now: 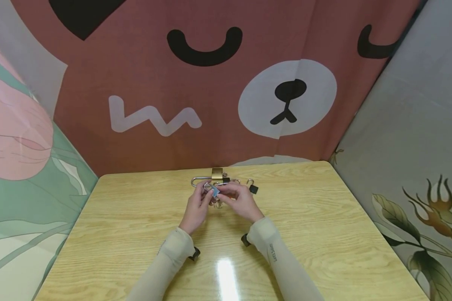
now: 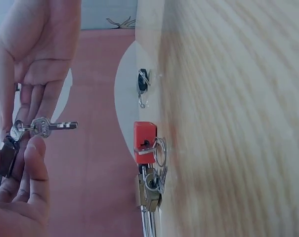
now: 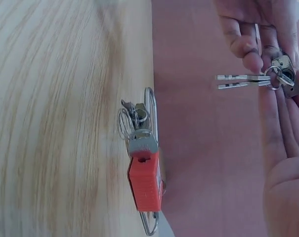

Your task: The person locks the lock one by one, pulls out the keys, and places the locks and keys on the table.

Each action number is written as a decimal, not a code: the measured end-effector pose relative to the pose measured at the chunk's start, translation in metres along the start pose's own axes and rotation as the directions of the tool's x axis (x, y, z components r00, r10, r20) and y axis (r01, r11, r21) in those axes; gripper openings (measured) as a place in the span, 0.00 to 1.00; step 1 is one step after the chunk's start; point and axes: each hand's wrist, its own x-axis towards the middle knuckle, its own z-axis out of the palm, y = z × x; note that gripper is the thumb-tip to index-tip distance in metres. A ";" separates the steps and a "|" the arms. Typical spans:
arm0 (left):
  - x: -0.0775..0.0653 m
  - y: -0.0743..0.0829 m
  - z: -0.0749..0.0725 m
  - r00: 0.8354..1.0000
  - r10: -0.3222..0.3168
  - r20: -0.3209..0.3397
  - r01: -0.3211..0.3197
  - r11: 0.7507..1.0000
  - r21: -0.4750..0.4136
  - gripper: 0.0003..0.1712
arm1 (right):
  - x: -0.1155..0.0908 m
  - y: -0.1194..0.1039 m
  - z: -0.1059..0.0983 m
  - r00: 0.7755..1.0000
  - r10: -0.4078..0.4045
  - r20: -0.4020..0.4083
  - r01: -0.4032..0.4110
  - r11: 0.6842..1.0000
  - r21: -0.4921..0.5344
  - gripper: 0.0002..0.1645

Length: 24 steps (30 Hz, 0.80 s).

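Observation:
My left hand (image 1: 196,209) and right hand (image 1: 242,202) hold a small silvery padlock (image 1: 215,191) between them, raised over the far part of the table. Its shackle points to the upper left. The left thumb and fingers grip its left side, while the right thumb and fingers pinch its right side. In the left wrist view the padlock (image 2: 8,157) has its keyhole side turned down, with keys (image 2: 40,127) hanging from it on a ring. The right wrist view shows two keys (image 3: 243,81) dangling below the padlock (image 3: 282,64).
Behind the hands lie a brass padlock (image 1: 217,174) with a long shackle and a black padlock (image 1: 253,189) with its shackle up. A red padlock (image 3: 144,185) with a key stands among others, mostly hidden from above. Curtains (image 1: 218,146) border the wooden table (image 1: 135,221).

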 end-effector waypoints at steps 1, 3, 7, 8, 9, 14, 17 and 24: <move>0.000 0.000 0.000 1.000 -0.002 -0.006 0.002 1.000 -0.004 0.23 | 0.000 0.000 0.000 1.000 0.003 0.000 -0.003 1.000 0.011 0.16; 0.001 -0.002 -0.001 1.000 -0.009 -0.021 0.008 1.000 -0.017 0.24 | 0.000 0.000 0.001 1.000 0.019 -0.002 -0.019 1.000 0.020 0.16; 0.002 -0.002 -0.003 0.999 -0.012 -0.052 0.010 0.999 -0.040 0.26 | 0.002 0.001 0.002 0.993 0.116 0.030 -0.119 0.990 0.082 0.20; 0.002 -0.002 -0.003 0.998 -0.007 -0.055 0.005 0.999 -0.042 0.27 | 0.002 0.001 0.002 0.988 0.151 0.046 -0.155 0.982 0.110 0.21; 0.002 -0.002 -0.004 0.999 -0.002 -0.054 0.000 0.999 -0.041 0.27 | 0.003 0.002 0.003 0.980 0.187 0.067 -0.194 0.970 0.143 0.22; 0.001 0.001 -0.007 0.999 0.009 -0.033 -0.010 1.000 -0.008 0.28 | 0.003 0.003 0.005 0.922 0.322 0.214 -0.371 0.891 0.260 0.24; 0.001 0.003 -0.007 1.000 -0.003 -0.023 0.003 1.000 -0.009 0.28 | 0.002 0.004 0.005 0.896 0.331 0.297 -0.415 0.863 0.288 0.26; 0.001 0.003 -0.008 0.999 -0.030 -0.019 0.030 1.000 -0.002 0.26 | 0.000 0.008 0.008 0.871 0.293 0.395 -0.443 0.816 0.371 0.25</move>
